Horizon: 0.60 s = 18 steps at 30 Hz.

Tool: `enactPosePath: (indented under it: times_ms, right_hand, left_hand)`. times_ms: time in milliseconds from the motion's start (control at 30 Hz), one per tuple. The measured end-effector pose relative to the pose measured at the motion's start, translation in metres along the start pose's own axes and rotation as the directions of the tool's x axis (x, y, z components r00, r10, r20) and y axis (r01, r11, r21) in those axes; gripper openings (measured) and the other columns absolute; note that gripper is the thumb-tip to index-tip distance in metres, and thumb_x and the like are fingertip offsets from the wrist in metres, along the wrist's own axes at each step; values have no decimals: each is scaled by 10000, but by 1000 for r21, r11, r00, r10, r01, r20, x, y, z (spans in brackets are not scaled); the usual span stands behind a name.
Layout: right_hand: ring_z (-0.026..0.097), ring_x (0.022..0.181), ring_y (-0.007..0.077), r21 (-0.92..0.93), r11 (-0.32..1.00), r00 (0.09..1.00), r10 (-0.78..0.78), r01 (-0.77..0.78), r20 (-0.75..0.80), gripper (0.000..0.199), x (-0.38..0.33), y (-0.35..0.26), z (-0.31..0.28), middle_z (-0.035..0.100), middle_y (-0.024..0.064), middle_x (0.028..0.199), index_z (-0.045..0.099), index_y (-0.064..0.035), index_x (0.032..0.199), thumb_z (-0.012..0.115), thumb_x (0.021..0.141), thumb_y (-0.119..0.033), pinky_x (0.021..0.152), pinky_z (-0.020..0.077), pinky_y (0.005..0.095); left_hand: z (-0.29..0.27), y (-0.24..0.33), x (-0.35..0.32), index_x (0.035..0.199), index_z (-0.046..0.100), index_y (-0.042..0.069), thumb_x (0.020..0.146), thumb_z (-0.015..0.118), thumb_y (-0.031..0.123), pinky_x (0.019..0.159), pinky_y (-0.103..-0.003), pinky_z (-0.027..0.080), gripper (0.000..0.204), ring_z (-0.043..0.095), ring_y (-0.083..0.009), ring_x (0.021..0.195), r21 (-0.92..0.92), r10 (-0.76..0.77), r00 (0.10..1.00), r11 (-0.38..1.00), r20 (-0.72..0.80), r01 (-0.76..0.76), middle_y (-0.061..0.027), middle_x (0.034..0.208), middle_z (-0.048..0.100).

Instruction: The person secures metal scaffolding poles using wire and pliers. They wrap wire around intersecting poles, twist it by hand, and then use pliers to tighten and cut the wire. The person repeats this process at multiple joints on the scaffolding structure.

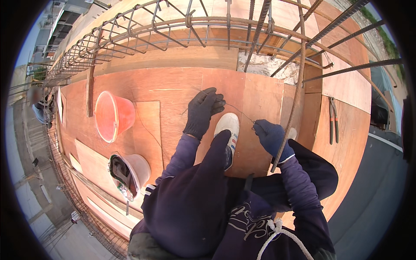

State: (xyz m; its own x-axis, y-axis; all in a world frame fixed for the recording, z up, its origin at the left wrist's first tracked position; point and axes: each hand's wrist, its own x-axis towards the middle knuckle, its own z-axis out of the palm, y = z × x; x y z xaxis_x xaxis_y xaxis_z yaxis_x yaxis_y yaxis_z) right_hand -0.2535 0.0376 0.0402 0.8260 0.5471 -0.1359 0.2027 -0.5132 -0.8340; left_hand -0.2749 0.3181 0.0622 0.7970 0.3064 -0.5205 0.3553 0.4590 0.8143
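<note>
A thin dark tie wire runs between my two gloved hands, above the plywood. My left hand, in a black glove, is closed on the wire, and loose ends stick out beside it. To the right, my right hand, in a dark blue glove, pinches the other end between thumb and fingers. A bent rusty steel bar comes down past my right hand and partly covers it. My shoe stands on the board between the hands.
A red bucket and a whitish bucket with dark contents stand at left. Red-handled pincers lie on plywood at right. A long rebar cage crosses the far side, with bars jutting in at upper right. Another person is at far left.
</note>
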Motion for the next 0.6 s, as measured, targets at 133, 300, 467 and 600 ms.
enactPosePath:
  times_ms: [133, 300, 467, 600]
  right_hand:
    - [748, 840, 375, 29, 997, 997, 69, -70, 20, 265, 3, -4, -9, 755, 196, 954, 705, -26, 1183, 698, 995, -212, 735, 589, 423]
    - [745, 913, 384, 172, 976, 990, 125, -136, 72, 254, 7, -13, -9, 756, 205, 1033, 712, -10, 1180, 689, 999, -188, 781, 590, 416]
    - [737, 929, 399, 109, 994, 999, 27, -24, -29, 230, 16, -9, -4, 754, 207, 1058, 709, -5, 1177, 656, 1015, -160, 805, 586, 424]
    - [733, 922, 402, 95, 995, 999, -24, 27, -36, 220, 16, -8, -3, 751, 213, 1045, 712, -12, 1169, 640, 1024, -162, 796, 584, 441]
  left_hand:
    - [-10, 11, 0, 1323, 636, -17, 1053, 650, 193, 828, -357, 645, 342, 757, -236, 978, -15, 39, 998, 999, -45, -39, -163, 1115, 746]
    - [-3, 10, 2, 1294, 656, 1, 1058, 642, 187, 825, -351, 644, 301, 757, -237, 979, -73, -25, 999, 997, -41, 22, -159, 1112, 746]
    - [1, 2, 4, 1286, 661, 9, 1056, 643, 182, 814, -354, 646, 289, 758, -239, 971, -43, 0, 999, 999, -55, -3, -155, 1107, 745]
    - [0, -3, 7, 1294, 651, 1, 1050, 654, 215, 805, -357, 643, 325, 755, -238, 953, -102, -12, 992, 995, -125, -1, -143, 1099, 739]
